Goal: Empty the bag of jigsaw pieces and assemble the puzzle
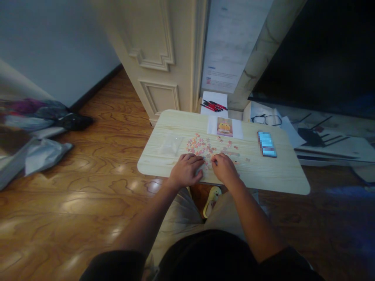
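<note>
Both of my hands rest on a small pale wooden table [278,175] near its front edge. My left hand [186,170] lies knuckles up with the fingers curled down at the near edge of a scatter of small pinkish puzzle pieces [202,146]. My right hand [224,168] sits beside it, fingers bent and pinched together over pieces; what they grip is too small to make out. A picture card [224,126] showing a yellow figure lies on a white sheet at the table's far edge. An empty clear plastic bag [171,145] lies left of the pieces.
A blurred blue rectangular item [266,143] lies on the table's right. Behind the table are red pens [213,105] on paper, eyeglasses [266,119], a cream door and a dark screen. Bags and cloth [35,132] sit on the wooden floor at left. A yellow slipper [212,199] shows below.
</note>
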### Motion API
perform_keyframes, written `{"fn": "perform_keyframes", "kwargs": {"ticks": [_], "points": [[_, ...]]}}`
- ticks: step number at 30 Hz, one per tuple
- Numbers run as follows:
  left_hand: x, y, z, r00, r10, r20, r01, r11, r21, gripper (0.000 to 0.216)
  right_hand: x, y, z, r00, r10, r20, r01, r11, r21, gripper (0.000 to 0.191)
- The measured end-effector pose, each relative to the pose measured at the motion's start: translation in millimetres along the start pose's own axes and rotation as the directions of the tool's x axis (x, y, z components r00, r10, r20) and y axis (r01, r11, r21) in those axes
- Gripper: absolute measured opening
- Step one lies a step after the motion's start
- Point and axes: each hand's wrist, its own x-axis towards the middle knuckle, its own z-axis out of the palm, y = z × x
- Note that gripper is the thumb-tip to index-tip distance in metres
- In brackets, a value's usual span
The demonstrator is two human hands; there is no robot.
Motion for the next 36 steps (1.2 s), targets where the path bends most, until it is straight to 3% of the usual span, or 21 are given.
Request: {"fn": "perform_keyframes", "kwargs": {"ticks": [3, 10, 17, 24, 32, 36], "points": [[0, 0, 0, 1.0, -0.01, -0.012, 0.011, 1.0, 0.01, 0.049, 1, -2, 0, 1.0, 0.007, -0.006, -0.007, 1.0, -0.01, 0.022], [-1, 0, 1, 1.0, 0.014, 0.005, -0.014, 1.0, 0.009, 0.05, 0, -2, 6, 0.999, 0.022, 0.025, -0.021, 1.0, -0.006, 0.01], [0, 1, -2, 0.999, 0.027, 0.042, -0.028, 1.0, 0.013, 0.052, 2, -2, 1, 1.0, 0.003, 0.003, -0.003, 0.995, 0.095, 0.038], [0, -1, -1, 0.998, 0.047, 0.049, -0.047, 0.999, 0.001, 0.052, -1, 3, -3, 0.984, 0.176, -0.036, -0.152, 0.923, 0.355, 0.009], [-1, -3, 0, 0.996, 0.064, 0.069, -0.064, 0.998, 0.006, 0.055, 1, 4, 4, 0.989, 0.148, -0.005, -0.135, 0.917, 0.376, 0.008], [-1, -3, -1, 0.994, 0.074, 0.086, -0.075, 0.997, 0.008, 0.055, 4, 3, 8, 0.995, 0.096, -0.013, -0.089, 0.965, 0.247, 0.011]]}}
